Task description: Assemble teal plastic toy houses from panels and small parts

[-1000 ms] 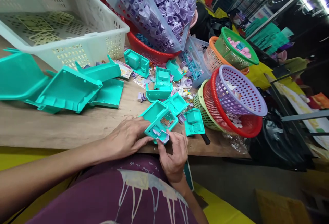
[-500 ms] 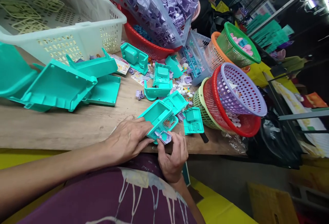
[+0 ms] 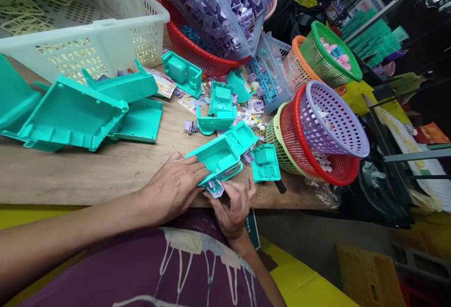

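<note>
Turquoise plastic shell (image 3: pixel 215 157), smooth, boxy.

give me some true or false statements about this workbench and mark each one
1. The left hand holds a turquoise plastic box-shaped housing. True.
2. The right hand is inside the round green plastic basket. False: its fingers are at a small lilac plastic piece at the housing's near edge.
3. A round lilac perforated basket sits in a round red plastic basket. True.
4. The white rectangular plastic crate stands at the right of the view. False: it stands at the left.
</note>
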`<state>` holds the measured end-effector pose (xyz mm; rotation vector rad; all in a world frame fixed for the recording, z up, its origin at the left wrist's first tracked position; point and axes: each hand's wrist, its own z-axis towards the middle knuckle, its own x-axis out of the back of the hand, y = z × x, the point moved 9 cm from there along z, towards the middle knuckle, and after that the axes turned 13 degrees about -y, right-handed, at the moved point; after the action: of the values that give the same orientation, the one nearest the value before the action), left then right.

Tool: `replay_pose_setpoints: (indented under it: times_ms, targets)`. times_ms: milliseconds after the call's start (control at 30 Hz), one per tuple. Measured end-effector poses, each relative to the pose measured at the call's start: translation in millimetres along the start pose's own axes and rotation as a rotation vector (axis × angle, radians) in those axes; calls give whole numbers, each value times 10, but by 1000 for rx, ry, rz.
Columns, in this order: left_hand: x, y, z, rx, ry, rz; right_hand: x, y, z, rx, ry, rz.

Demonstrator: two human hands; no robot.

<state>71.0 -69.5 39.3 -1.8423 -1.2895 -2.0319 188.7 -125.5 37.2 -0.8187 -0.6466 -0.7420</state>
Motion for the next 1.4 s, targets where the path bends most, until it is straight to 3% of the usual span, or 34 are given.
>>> replay_pose_setpoints:
  times_ms: [233,433,667,1000,1267,1400]
  targets:
    - [80,-105,18,18,-60,-89,-21,-63,93,10,46,-55]
    - [113,-259,11,45,-159,-176,-10,-129,294,-25,-108,-104]
    - [87,-284,22,52,-140,-167,10,-203,451,-77,-297,-229]
    - [70,-339,-13,85,-143,-261,19,-230,459,20,-264,-129]
    - [99,-317,18,44,-140,-244,-9,-250,551,-4,-373,-204]
    - [165,-312,15,45,-160,-231,-1,-204,597,-40,-355,-200]
